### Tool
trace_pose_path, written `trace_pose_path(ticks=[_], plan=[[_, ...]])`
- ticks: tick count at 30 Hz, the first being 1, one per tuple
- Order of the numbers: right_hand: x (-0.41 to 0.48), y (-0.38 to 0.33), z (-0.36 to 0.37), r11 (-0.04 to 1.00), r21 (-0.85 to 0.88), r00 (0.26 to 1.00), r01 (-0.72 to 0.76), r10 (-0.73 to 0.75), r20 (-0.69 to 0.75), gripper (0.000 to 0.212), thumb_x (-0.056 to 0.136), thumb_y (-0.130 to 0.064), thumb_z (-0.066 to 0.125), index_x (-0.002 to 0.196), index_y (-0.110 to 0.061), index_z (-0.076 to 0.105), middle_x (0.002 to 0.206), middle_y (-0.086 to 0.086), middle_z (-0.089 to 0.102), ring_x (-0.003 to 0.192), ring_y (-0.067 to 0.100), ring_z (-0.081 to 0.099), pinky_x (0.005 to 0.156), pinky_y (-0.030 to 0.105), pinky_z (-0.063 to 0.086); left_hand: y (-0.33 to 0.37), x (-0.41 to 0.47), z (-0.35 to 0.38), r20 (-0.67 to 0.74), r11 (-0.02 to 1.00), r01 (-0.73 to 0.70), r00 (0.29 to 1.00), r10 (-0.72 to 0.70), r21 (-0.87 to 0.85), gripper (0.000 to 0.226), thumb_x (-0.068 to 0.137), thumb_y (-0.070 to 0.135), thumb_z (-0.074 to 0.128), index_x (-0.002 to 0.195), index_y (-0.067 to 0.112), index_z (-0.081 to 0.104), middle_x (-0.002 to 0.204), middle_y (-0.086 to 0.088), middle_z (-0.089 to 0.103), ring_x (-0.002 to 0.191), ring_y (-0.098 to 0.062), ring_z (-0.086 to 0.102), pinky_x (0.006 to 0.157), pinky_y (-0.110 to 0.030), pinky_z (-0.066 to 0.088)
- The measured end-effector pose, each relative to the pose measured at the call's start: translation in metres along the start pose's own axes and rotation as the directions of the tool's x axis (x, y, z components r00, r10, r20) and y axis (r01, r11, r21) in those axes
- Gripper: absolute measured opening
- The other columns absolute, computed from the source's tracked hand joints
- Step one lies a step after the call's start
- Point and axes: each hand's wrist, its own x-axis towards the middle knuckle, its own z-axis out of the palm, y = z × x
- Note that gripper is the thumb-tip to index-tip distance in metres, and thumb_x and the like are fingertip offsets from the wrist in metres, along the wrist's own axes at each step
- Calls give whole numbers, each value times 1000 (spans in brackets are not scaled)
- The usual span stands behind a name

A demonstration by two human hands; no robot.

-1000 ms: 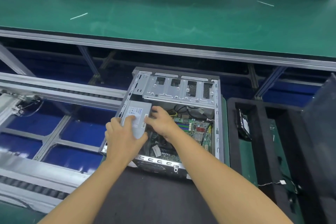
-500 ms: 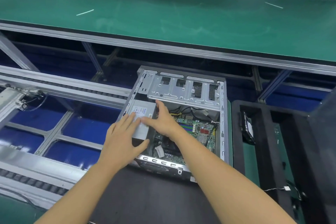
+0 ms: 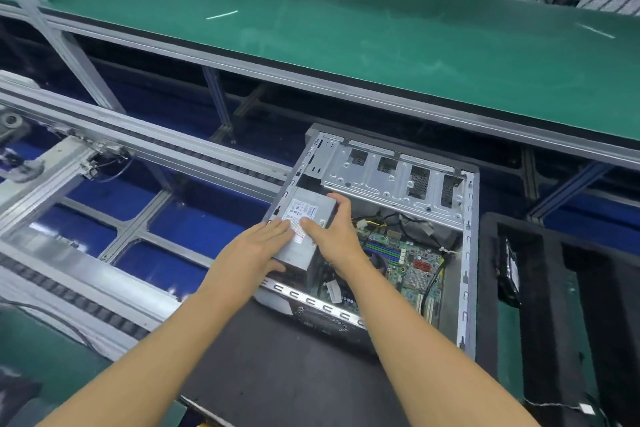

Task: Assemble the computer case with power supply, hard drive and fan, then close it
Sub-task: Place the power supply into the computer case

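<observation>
The open computer case (image 3: 465,246) lies on its side on a black mat, motherboard (image 3: 408,260) showing inside. A grey power supply (image 3: 308,218) with a white label sits in the case's near-left corner. My left hand (image 3: 252,251) lies flat on its top with straight fingers, thumb along its near side. My right hand (image 3: 332,230) grips its right edge, fingers curled over the far corner, thumb on the label. A hard drive (image 3: 510,270) stands in a slot of the black foam tray at the right. No fan is visible.
A silver drive cage (image 3: 391,177) spans the far end of the case. The black foam tray (image 3: 540,291) is at the right. A green workbench (image 3: 381,35) runs behind; a metal conveyor frame (image 3: 104,163) over blue panels lies left. Black mat (image 3: 284,367) is in front.
Both hands have slid the power supply a little farther into the case's left corner. My left fingers have flattened on top, and my right hand has moved to its right edge.
</observation>
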Motion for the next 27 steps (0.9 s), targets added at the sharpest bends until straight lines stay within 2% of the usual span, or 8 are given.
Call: trace_pose_path(ticks=[5,8,11,13,15,18,21,27], plan=[[2,4,-6,999,38,999,39,-38,-22,61,87,-24,79,130,-37,37,119,-11,59,96,-2,66,77,23,58,2,-4,1,28,997,-70,997,69,28,67,47,14,99,108,0,74,118,-13,71,110,-29,68,93,-46,51],[3,6,-12,998,46,998,39,-36,-56,56,88,-20,78,126,-32,39,122,-5,58,108,11,63,88,36,57,0,-2,2,31,999,-33,999,34,-35,67,46,7,98,108,0,74,118,-14,70,111,-32,67,91,-51,50],[2,4,-12,999,16,998,44,-43,-50,54,89,-21,76,126,-35,40,120,-13,55,106,9,62,82,26,54,0,2,-1,35,999,-29,999,30,-33,71,30,11,101,97,5,78,109,-9,75,101,-29,71,86,-37,52],[2,3,-9,998,-9,996,68,-68,-49,53,91,-21,74,129,-40,42,127,-12,54,111,9,60,91,32,55,1,3,-4,30,999,-32,999,34,-39,71,27,12,102,93,5,79,105,-9,76,97,-28,73,90,-29,49],[2,2,-8,994,-44,993,102,-104,-52,50,92,-19,73,129,-39,46,133,-8,51,118,13,58,101,42,53,2,0,-3,21,999,-23,999,24,-47,66,32,7,100,94,1,78,106,-12,75,98,-32,72,91,-34,49],[0,-1,-10,991,-60,991,121,-123,-44,49,93,-19,73,131,-37,48,134,-10,49,122,13,56,106,44,50,4,-6,0,39,989,59,998,-54,-138,58,52,-1,94,107,-3,74,119,-16,69,111,-39,65,94,-55,46],[0,-2,-10,985,-101,989,137,-142,-46,51,93,-21,73,138,-31,50,136,-12,49,124,12,54,109,42,47,6,-8,2,63,979,97,994,-87,-178,56,58,1,91,112,-2,73,123,-16,67,117,-39,62,99,-57,41],[1,-2,-12,986,-118,992,116,-121,-35,50,94,-25,72,137,-33,48,135,-9,51,118,14,58,104,43,50,0,-1,5,121,942,214,975,-188,-259,58,73,9,85,127,9,66,140,-3,55,137,-18,45,115,-27,27]])
